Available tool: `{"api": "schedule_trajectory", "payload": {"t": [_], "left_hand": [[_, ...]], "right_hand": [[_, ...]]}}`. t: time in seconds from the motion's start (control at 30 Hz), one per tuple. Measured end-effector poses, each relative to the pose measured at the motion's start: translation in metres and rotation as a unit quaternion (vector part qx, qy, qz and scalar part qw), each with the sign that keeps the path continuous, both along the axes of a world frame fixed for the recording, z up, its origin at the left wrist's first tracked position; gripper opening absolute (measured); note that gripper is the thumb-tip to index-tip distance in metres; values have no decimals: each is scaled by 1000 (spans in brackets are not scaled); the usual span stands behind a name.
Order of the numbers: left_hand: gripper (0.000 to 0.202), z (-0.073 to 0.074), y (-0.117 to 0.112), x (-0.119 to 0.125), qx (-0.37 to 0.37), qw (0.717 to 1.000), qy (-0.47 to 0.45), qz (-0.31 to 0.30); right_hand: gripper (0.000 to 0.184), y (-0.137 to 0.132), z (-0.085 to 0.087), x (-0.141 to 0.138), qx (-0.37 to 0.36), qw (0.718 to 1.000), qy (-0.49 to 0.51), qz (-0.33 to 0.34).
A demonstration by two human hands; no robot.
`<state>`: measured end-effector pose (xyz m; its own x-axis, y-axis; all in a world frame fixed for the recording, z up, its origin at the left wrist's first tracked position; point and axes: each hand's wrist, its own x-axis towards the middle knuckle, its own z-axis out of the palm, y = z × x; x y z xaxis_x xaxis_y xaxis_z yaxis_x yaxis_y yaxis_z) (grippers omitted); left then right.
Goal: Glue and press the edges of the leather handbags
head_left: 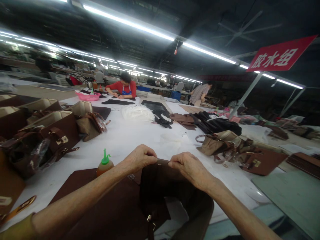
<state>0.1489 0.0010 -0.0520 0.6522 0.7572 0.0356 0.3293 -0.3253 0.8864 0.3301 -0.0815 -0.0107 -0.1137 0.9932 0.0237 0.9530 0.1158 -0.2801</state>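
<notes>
A dark brown handbag body [185, 180] stands in front of me on the table, its inside facing me. My left hand [141, 156] pinches its top edge between thumb and fingers. A short way to the right, my right hand [188, 166] pinches the same edge. Near the bottom of the bag a small metal clasp [149, 218] hangs on a strap. Flat brown leather panels [75, 190] lie beneath and beside my left forearm. Behind that forearm stands a glue bottle [105, 161] with a green nozzle, partly hidden.
Several brown handbags [57, 130] stand on the left, with more bags [260, 156] on the right. A white plastic bag [137, 113] and dark leather pieces [215, 123] lie farther back. Across the table a person in red [128, 88] works beside a pink basin [87, 96].
</notes>
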Motion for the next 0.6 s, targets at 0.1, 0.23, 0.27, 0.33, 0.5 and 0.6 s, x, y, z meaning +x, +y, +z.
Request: {"api": "schedule_trajectory", "payload": {"t": [0.1,0.23,0.27,0.33,0.5,0.6], "left_hand": [[22,0,-3,0,22,1000,-7,-1],[22,0,-6,-3,43,999,-21,-5],[22,0,-6,-4,48,999,-24,-7],[20,0,-7,-4,56,998,-28,-6],[16,-2,-9,0,68,997,-35,16],[16,-2,-11,0,66,996,-47,24]], "right_hand": [[25,5,2,-7,-16,1000,5,21],[23,13,-1,-15,-45,997,42,39],[23,14,-1,-16,-48,997,46,38],[22,16,-3,-17,-48,997,46,33],[25,11,-9,-17,4,1000,17,25],[25,8,-12,-17,33,999,-6,23]]}}
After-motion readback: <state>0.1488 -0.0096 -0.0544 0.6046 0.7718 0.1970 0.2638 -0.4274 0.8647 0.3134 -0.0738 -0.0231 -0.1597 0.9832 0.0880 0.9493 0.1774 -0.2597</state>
